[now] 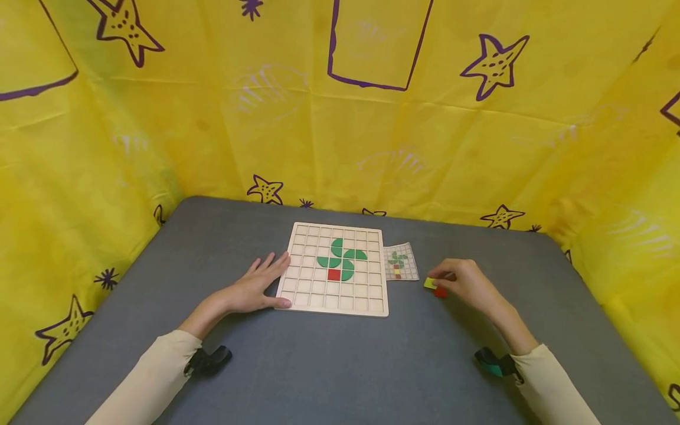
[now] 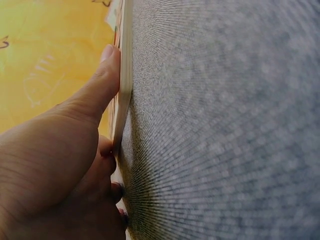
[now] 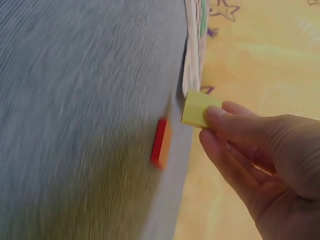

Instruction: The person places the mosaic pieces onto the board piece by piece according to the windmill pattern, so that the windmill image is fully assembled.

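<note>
A wooden grid board (image 1: 308, 295) lies at the middle of the table. Green rounded tiles (image 1: 337, 248) form a pinwheel on it, with a red square tile (image 1: 334, 274) just below. My left hand (image 1: 254, 289) rests at the board's left edge, fingers spread and straight, the thumb (image 2: 102, 80) on its rim. To the right of the board my right hand (image 1: 467, 286) pinches a yellow square tile (image 3: 195, 107) between thumb and fingers. The yellow tile is held above the table, close to a loose red tile (image 3: 160, 142) that lies on the tabletop.
A printed pattern card (image 1: 408, 260) touches the board's right side, showing a coloured figure on a grid. The grey table (image 1: 340, 366) is bordered by yellow cloth (image 1: 340, 141) with drawn stars at the back and sides.
</note>
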A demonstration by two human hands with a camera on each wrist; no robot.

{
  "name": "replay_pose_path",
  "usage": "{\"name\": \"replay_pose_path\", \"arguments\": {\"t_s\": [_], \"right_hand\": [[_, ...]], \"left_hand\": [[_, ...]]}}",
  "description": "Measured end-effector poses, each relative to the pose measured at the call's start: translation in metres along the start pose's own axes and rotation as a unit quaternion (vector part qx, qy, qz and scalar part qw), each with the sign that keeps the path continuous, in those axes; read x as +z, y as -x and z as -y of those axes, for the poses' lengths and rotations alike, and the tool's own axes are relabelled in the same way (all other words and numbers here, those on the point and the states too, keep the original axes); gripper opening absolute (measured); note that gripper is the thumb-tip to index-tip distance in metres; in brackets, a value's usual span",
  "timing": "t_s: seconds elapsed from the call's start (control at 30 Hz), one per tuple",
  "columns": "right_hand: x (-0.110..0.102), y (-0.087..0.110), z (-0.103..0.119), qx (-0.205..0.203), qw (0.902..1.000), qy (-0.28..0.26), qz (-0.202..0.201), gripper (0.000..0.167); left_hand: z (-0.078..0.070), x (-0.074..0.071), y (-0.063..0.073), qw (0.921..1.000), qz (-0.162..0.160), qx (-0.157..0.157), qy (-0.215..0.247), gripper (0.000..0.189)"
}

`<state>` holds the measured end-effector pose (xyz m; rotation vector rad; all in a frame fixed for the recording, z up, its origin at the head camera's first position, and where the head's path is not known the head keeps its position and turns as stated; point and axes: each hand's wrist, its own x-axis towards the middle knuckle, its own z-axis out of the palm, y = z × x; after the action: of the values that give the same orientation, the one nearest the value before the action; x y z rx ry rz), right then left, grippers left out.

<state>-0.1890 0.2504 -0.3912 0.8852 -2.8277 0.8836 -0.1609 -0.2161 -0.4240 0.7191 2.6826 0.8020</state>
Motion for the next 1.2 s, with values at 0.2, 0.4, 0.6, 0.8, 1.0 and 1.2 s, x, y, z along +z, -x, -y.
{"name": "replay_pose_path", "arguments": {"t_s": [0.2,0.4,0.6,0.8,1.0,1.2], "right_hand": [[0.009,-0.014,0.011,-0.007,0.9996,-0.028,0.006,0.014],[0.016,-0.029,0.023,-0.025,0.9987,-0.043,0.010,0.014],[0.027,-0.043,0.035,-0.036,0.9972,-0.060,0.025,0.016],[0.043,-0.054,0.045,-0.042,0.9959,-0.068,0.041,0.014],[0.056,-0.061,0.059,-0.043,0.9939,-0.083,0.058,0.013],[0.067,-0.069,0.073,-0.042,0.9935,-0.083,0.066,0.013]], "left_hand": [[-0.001,0.000,0.000,1.0000,0.003,-0.003,0.002,0.102],[-0.001,0.000,0.000,1.0000,0.000,-0.001,0.006,0.102],[-0.001,-0.001,0.001,1.0000,0.003,-0.006,0.005,0.102],[0.000,-0.001,0.001,1.0000,0.004,-0.005,0.006,0.102],[-0.001,-0.001,-0.001,1.0000,0.003,0.001,0.005,0.102],[0.000,0.000,-0.001,1.0000,-0.001,-0.001,0.002,0.101]]}}
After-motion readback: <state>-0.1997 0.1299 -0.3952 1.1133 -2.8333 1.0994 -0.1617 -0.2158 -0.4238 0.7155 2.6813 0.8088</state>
